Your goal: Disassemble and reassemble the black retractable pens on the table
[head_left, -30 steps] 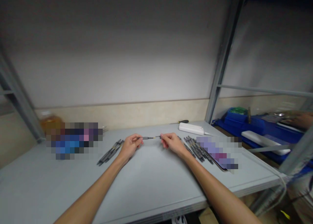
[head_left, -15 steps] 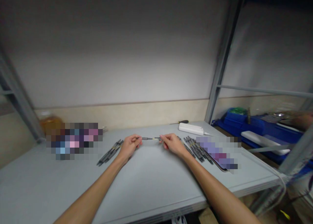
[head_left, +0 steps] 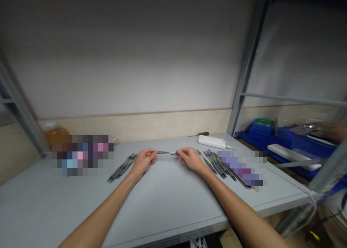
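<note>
A slim grey pen [head_left: 163,152] is held level above the table between my two hands. My left hand [head_left: 146,160] is closed, pinching its grey end between thumb and fingers. On the other side, my right hand [head_left: 188,157] pinches the darker end, past a small yellowish band near the pen's middle. Whether the pen is in one piece or two parts I cannot tell. Beside my left hand lies a small bunch of grey pens [head_left: 121,168]. Several more pens [head_left: 216,164] lie side by side to the right of my right hand.
A white power strip [head_left: 211,142] with a cable and a dark-handled screwdriver [head_left: 203,134] lie at the back of the table [head_left: 162,204]. Blurred-out items cover both sides. Metal posts [head_left: 248,67] frame the table; blue bins [head_left: 260,129] stand on the neighbouring surface at right.
Less of the yellow section shows between my hands, and the pen's right part looks a little shifted. Both hands have stayed almost in place.
</note>
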Motion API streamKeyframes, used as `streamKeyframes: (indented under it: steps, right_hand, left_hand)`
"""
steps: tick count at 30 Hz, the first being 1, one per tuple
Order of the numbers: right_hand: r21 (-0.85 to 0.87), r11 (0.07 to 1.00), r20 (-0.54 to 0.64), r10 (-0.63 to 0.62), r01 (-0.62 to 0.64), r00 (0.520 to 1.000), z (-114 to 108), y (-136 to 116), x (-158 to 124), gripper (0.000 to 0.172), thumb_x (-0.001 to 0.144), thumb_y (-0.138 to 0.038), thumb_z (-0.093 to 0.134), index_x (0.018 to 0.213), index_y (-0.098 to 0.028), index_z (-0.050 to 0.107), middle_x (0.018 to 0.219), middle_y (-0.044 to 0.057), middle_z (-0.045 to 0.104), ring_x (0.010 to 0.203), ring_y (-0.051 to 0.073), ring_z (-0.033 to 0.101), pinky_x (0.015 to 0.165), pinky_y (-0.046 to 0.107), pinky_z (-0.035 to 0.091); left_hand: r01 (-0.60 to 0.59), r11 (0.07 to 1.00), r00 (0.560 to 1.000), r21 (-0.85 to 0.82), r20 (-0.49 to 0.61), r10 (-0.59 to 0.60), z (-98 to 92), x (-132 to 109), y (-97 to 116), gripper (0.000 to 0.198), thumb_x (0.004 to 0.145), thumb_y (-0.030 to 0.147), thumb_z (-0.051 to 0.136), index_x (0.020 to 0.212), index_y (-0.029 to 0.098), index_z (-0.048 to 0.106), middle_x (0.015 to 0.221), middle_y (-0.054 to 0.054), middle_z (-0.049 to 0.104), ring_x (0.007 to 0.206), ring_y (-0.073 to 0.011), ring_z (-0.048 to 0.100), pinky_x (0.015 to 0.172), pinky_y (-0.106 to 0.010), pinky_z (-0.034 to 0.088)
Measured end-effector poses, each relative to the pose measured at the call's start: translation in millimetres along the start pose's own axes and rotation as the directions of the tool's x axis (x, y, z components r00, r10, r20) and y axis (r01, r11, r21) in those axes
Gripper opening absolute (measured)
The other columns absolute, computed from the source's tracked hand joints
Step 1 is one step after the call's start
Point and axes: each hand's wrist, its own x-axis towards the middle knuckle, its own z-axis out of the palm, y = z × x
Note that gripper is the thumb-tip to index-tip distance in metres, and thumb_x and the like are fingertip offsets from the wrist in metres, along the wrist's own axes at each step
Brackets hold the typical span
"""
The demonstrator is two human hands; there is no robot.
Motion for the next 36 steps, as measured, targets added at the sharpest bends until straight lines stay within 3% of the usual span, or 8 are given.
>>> streamKeyframes:
  steps: [5, 10, 13, 17, 21, 26, 31, 36]
  right_hand:
    - [-0.005, 1.000, 0.014, 0.008, -0.008, 1.000, 1.2, 0.3, 0.0, 0.044, 0.082, -0.048, 0.040, 0.060, -0.015, 0.060, 0.041, -0.004, 0.043, 0.041, 0.009, 0.038, 0.046, 0.021, 0.028]
    - [0.040, 0.996, -0.082, -0.082, 0.086, 0.993, 0.9, -3.9, -1.4, 0.035, 0.070, -0.038, 0.062, 0.098, -0.017, 0.061, 0.060, -0.002, 0.056, 0.052, 0.010, 0.046, 0.053, 0.020, 0.036]
    - [-0.028, 0.995, -0.080, -0.096, 0.094, 0.992, -0.1, -5.5, -2.7, 0.023, 0.073, -0.036, 0.058, 0.084, -0.016, 0.065, 0.057, -0.001, 0.057, 0.052, 0.011, 0.047, 0.054, 0.021, 0.036]
    - [-0.043, 0.998, -0.002, -0.047, 0.047, 0.999, -0.7, -3.6, -3.2, 0.033, 0.079, -0.040, 0.048, 0.064, -0.015, 0.062, 0.044, -0.002, 0.050, 0.044, 0.009, 0.040, 0.046, 0.021, 0.029]
    - [0.153, 0.984, 0.120, 0.073, -0.091, 0.990, -0.5, 0.0, -2.0, 0.035, 0.077, -0.045, 0.048, 0.062, -0.015, 0.059, 0.036, -0.006, 0.039, 0.035, 0.007, 0.030, 0.039, 0.021, 0.021]
    - [0.437, 0.845, 0.310, 0.179, -0.307, 0.934, -2.4, 4.3, -1.3, 0.030, 0.072, -0.044, 0.053, 0.062, -0.015, 0.055, 0.033, -0.010, 0.029, 0.031, 0.005, 0.017, 0.035, 0.021, 0.010]
    - [0.510, 0.754, 0.427, 0.196, -0.414, 0.883, -6.3, 8.1, -1.7, 0.029, 0.071, -0.041, 0.056, 0.060, -0.015, 0.053, 0.032, -0.011, 0.025, 0.031, 0.004, 0.013, 0.034, 0.020, 0.007]
    - [0.466, 0.804, 0.332, 0.228, -0.369, 0.915, -5.2, 5.2, -0.4, 0.029, 0.074, -0.041, 0.052, 0.063, -0.014, 0.055, 0.033, -0.010, 0.030, 0.030, 0.004, 0.018, 0.034, 0.020, 0.010]
  left_hand:
    - [0.020, 1.000, 1.000, -0.014, -0.003, -0.020, -0.4, 1.4, -0.8, 0.037, 0.059, 0.046, 0.067, 0.069, 0.012, 0.059, 0.057, 0.000, 0.057, 0.048, -0.0080, 0.045, 0.049, -0.021, 0.034]
    - [0.072, 0.996, 0.997, -0.054, -0.038, -0.074, -0.5, 2.6, -2.1, 0.037, 0.058, 0.046, 0.068, 0.065, 0.011, 0.059, 0.055, 0.001, 0.055, 0.046, -0.0066, 0.044, 0.047, -0.020, 0.032]
    - [0.089, 0.994, 0.995, -0.071, -0.043, -0.092, 0.6, 1.4, -2.1, 0.037, 0.055, 0.045, 0.069, 0.064, 0.011, 0.059, 0.053, 0.000, 0.056, 0.045, -0.0069, 0.044, 0.046, -0.020, 0.034]
    - [0.037, 0.997, 0.998, -0.069, -0.047, -0.040, 1.1, 0.4, -2.6, 0.037, 0.054, 0.041, 0.071, 0.073, 0.011, 0.062, 0.057, -0.002, 0.062, 0.051, -0.0102, 0.052, 0.054, -0.023, 0.041]
    - [-0.066, 0.998, 0.996, -0.008, -0.052, 0.066, 0.2, 0.6, -1.2, 0.033, 0.057, 0.039, 0.070, 0.076, 0.013, 0.064, 0.062, -0.004, 0.065, 0.062, -0.0162, 0.061, 0.061, -0.025, 0.045]
    - [-0.152, 0.984, 0.987, 0.094, -0.038, 0.156, 2.2, -3.4, 7.4, 0.026, 0.062, 0.035, 0.066, 0.075, 0.013, 0.064, 0.068, -0.006, 0.067, 0.066, -0.0184, 0.063, 0.064, -0.027, 0.046]
    - [-0.189, 0.974, 0.980, 0.126, -0.041, 0.195, 5.8, -6.0, 8.9, 0.023, 0.064, 0.034, 0.064, 0.075, 0.014, 0.064, 0.067, -0.006, 0.067, 0.065, -0.0185, 0.063, 0.064, -0.027, 0.046]
    - [-0.162, 0.982, 0.987, 0.102, 0.024, 0.160, 2.5, -2.6, 3.7, 0.027, 0.065, 0.038, 0.063, 0.077, 0.014, 0.062, 0.070, -0.006, 0.066, 0.067, -0.0175, 0.062, 0.065, -0.026, 0.044]
